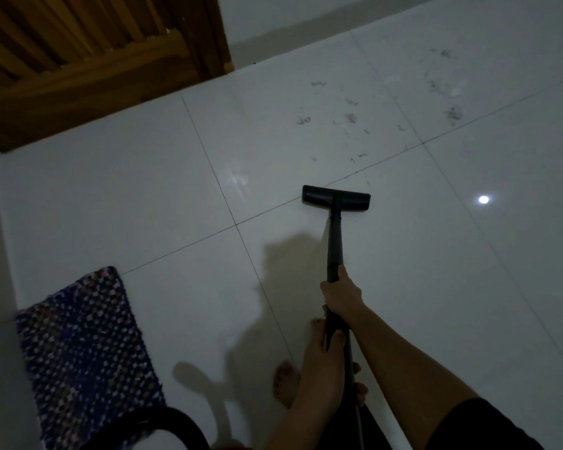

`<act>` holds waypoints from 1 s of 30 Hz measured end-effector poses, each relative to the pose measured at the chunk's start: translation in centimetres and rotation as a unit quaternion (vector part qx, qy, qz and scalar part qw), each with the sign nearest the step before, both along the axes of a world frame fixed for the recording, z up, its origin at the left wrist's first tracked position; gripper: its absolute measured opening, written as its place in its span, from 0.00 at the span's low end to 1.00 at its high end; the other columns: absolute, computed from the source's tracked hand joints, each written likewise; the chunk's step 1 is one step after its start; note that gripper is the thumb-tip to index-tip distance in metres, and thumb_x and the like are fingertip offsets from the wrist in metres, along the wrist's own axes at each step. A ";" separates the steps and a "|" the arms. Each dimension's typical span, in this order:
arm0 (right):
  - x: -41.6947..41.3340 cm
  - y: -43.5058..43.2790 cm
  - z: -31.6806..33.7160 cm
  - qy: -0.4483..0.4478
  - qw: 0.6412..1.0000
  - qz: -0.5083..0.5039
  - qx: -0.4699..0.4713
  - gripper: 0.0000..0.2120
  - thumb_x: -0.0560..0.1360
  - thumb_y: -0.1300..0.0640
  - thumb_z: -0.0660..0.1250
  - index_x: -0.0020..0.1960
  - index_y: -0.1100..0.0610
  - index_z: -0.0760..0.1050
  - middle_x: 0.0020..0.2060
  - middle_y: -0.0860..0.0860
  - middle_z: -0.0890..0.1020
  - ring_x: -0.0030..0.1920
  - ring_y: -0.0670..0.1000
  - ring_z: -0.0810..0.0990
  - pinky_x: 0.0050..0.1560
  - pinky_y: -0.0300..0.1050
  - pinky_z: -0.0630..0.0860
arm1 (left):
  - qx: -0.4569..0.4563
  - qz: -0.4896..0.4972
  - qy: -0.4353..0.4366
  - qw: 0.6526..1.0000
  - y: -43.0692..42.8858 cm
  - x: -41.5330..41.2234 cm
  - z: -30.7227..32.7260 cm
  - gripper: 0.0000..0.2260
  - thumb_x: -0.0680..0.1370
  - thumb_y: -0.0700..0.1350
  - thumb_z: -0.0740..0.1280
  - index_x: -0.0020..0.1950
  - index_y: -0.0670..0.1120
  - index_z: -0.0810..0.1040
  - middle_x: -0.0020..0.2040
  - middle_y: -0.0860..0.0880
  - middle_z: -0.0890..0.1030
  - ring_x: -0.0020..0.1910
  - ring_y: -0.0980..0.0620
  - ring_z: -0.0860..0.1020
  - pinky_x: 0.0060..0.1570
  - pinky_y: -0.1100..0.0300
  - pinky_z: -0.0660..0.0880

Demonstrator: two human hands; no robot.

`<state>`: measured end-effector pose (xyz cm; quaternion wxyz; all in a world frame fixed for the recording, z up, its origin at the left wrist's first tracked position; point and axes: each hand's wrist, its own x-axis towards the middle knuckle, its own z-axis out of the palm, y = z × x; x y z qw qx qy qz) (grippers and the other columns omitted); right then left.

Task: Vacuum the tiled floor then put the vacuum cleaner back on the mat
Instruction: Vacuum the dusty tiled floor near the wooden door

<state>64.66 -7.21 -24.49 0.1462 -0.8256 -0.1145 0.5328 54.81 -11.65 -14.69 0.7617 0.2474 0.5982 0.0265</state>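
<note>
A black vacuum wand point(334, 245) runs from my hands down to its flat floor head point(336, 197), which rests on the white tiled floor point(143, 206) on a grout line. My right hand point(341, 295) grips the wand higher up the tube. My left hand point(322, 352) grips it just below, nearer my body. Clumps of dark hair and dust point(351, 118) lie scattered on the tiles beyond the head. A woven blue patterned mat point(85, 352) lies at the lower left along the wall.
A wooden slatted door point(78, 53) stands at the upper left. White walls border the floor at left and far side. A black hose point(182, 423) curves at the bottom. My bare foot point(286, 381) stands on the tile. A lamp's reflection point(483, 199) shines at right.
</note>
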 end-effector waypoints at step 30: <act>10.3 6.6 -2.3 0.018 1.000 -0.005 -0.024 0.35 0.78 0.60 0.58 0.79 0.47 0.43 0.41 0.56 0.75 0.32 0.53 0.75 0.41 0.49 0.79 | -0.031 0.056 -0.035 0.997 5.6 10.3 -3.3 0.14 0.83 0.47 0.55 0.68 0.51 0.69 0.34 0.41 0.71 0.20 0.50 0.69 0.21 0.63 0.69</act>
